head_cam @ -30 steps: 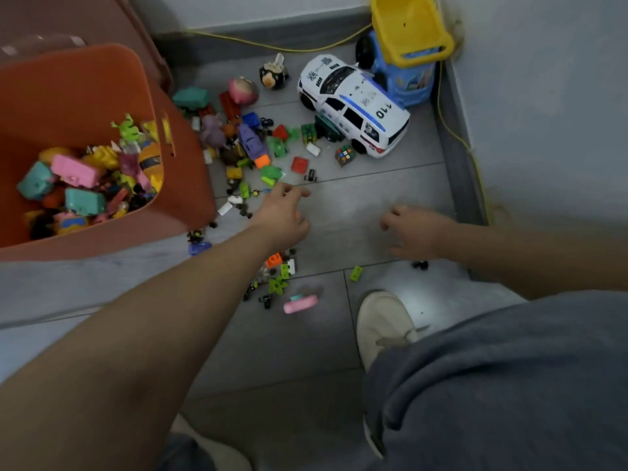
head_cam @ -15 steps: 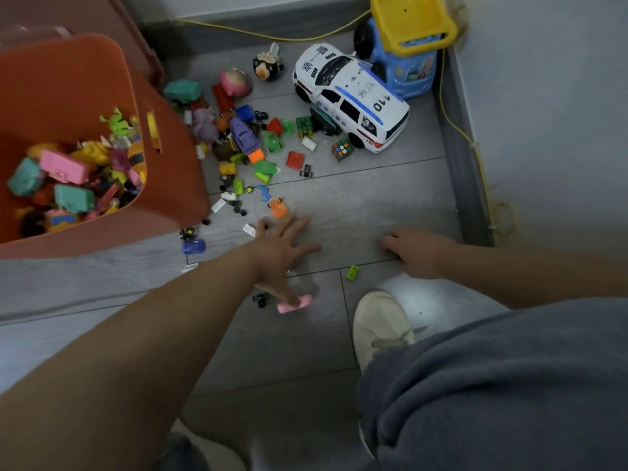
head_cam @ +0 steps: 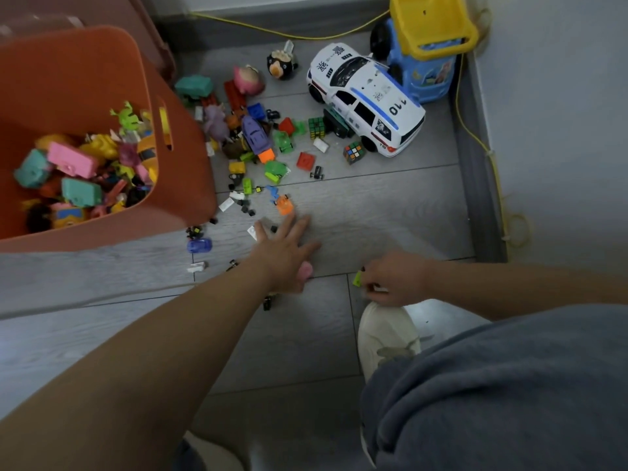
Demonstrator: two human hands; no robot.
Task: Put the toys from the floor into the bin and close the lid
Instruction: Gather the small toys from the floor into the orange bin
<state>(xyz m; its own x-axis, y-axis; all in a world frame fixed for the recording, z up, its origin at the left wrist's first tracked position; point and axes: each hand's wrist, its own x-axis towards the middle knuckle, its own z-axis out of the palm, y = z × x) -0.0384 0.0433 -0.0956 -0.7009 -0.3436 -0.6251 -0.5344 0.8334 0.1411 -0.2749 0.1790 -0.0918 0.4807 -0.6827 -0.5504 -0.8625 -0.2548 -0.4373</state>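
Hands, head view: left hand [head_cam: 283, 251] flat, fingers spread over small bits mid-frame, pink toy [head_cam: 306, 270] peeking out under palm. Right hand [head_cam: 396, 278] pinching something small, exact piece unclear; lime block [head_cam: 357, 278] just beside fingertips. Orange plastic bin [head_cam: 183, 185] upper left, open, nearer left hand. Loose toy pile [head_cam: 268, 144] beyond fingers, hard glossy plastic.

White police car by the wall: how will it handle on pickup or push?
The police car stands on four wheels, so a push probably rolls it. It looks like hollow plastic, likely light for its bulk. It is wider than most toys here; probably needs both hands.
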